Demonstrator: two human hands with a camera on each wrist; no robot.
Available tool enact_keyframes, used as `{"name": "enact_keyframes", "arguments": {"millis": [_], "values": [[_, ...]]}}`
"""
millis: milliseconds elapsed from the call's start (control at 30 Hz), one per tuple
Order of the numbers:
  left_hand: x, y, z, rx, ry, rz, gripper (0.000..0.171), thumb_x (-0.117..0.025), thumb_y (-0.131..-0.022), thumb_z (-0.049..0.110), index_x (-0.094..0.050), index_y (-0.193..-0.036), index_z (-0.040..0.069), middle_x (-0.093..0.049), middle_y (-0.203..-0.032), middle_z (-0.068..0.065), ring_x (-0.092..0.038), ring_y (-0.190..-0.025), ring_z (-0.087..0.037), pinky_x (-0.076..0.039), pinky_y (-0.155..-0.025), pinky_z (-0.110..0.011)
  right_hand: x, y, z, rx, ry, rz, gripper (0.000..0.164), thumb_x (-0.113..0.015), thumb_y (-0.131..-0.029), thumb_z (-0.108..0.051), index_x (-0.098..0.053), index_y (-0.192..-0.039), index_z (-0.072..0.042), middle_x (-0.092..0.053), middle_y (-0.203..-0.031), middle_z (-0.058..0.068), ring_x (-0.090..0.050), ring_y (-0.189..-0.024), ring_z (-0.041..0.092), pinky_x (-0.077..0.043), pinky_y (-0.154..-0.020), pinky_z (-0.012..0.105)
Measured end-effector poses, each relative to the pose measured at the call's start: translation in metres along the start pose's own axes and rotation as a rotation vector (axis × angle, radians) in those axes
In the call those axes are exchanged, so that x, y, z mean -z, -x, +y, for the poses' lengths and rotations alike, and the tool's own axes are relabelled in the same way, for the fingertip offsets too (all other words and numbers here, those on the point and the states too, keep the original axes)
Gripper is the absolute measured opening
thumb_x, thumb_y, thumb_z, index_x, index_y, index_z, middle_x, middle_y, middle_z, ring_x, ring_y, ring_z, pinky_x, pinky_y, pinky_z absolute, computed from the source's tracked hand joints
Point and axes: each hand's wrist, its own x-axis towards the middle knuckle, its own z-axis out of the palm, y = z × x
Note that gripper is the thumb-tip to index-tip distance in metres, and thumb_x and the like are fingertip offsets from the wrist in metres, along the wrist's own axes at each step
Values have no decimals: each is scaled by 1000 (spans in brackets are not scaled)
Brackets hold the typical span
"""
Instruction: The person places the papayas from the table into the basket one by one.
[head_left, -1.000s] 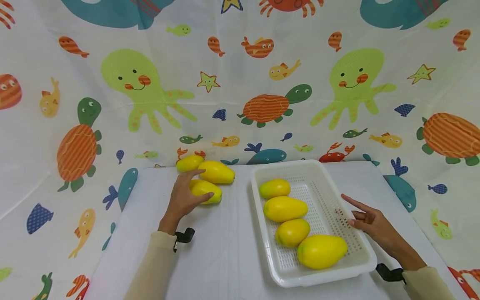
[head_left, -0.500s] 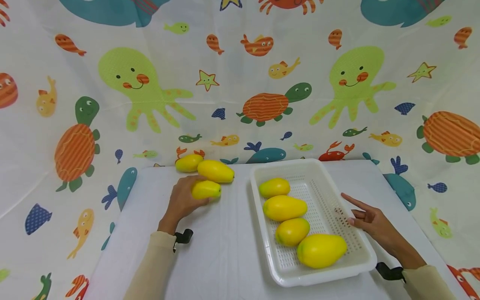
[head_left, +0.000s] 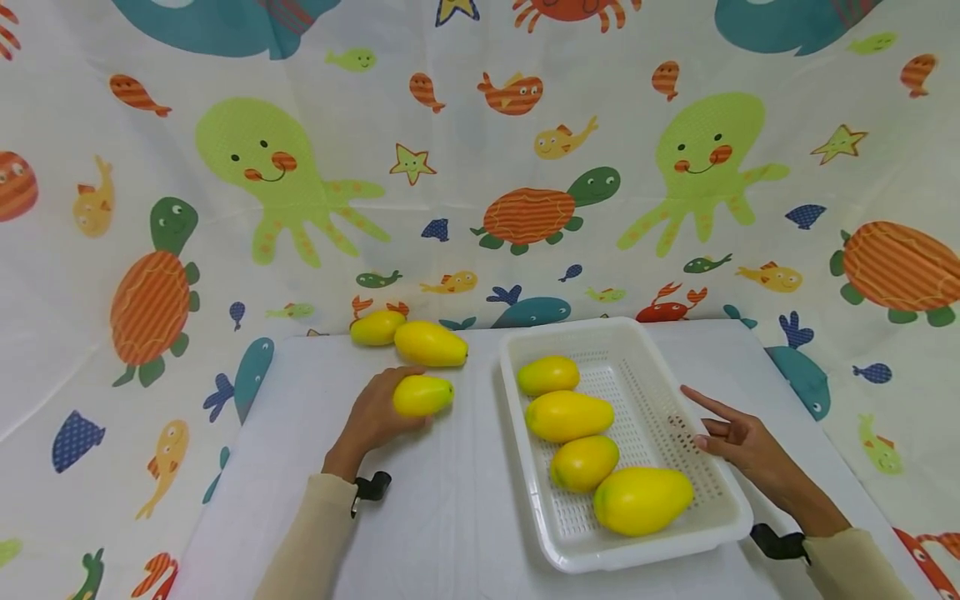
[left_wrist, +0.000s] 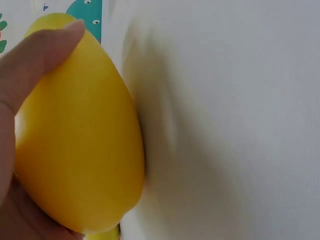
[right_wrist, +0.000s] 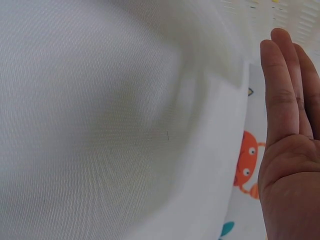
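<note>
In the head view, my left hand (head_left: 375, 414) grips a yellow papaya (head_left: 422, 396) with a greenish tip, over the left part of the table. The left wrist view shows the thumb laid across that papaya (left_wrist: 87, 135), other fingers beneath it, and its shadow on the cloth. Two more papayas lie behind it: a smaller one (head_left: 377, 328) and a longer one (head_left: 431, 344). At the right side of a white perforated basket (head_left: 645, 556), my right hand (head_left: 750, 457) touches the rim, index finger stretched out. Its fingers look straight in the right wrist view.
Several papayas (head_left: 568, 417) lie along the left and front of the basket; its right part shows bare mesh (head_left: 648, 442). A white cloth covers the table (head_left: 450, 517). Behind stands a curtain (head_left: 450, 192) printed with sea animals.
My left hand has closed round the nearest papaya and drawn it toward me, away from the two behind. The right hand and basket have not moved.
</note>
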Motion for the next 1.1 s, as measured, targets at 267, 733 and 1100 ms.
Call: {"name": "enact_keyframes", "arguments": {"millis": [267, 733, 1100], "values": [[-8, 3, 10, -21, 82, 36, 80, -92, -78, 42, -58, -149, 26, -59, -150, -9, -55, -129, -34, -40, -118, -63, -1, 0, -3, 12, -3, -9, 75, -67, -104, -19, -31, -168, -31, -68, -133, -28, -77, -109, 10, -66, -84, 45], [-9, -1, 63, -160, 116, 76, 77, -91, -77, 48, -59, -145, 31, -62, -146, 3, -57, -127, -25, -47, -114, -57, -2, 1, -2, 0, -3, -3, 75, -68, -104, -20, -30, -168, -33, -66, -135, -30, -75, -111, 5, -66, -86, 43], [-6, -7, 96, -240, 119, 61, 80, -91, -76, 50, -58, -148, 37, -62, -145, 7, -56, -131, -22, -48, -115, -55, -1, 1, 1, 21, -16, -10, 75, -67, -105, -17, -30, -169, -31, -68, -134, -28, -76, -111, 8, -66, -84, 45]]}}
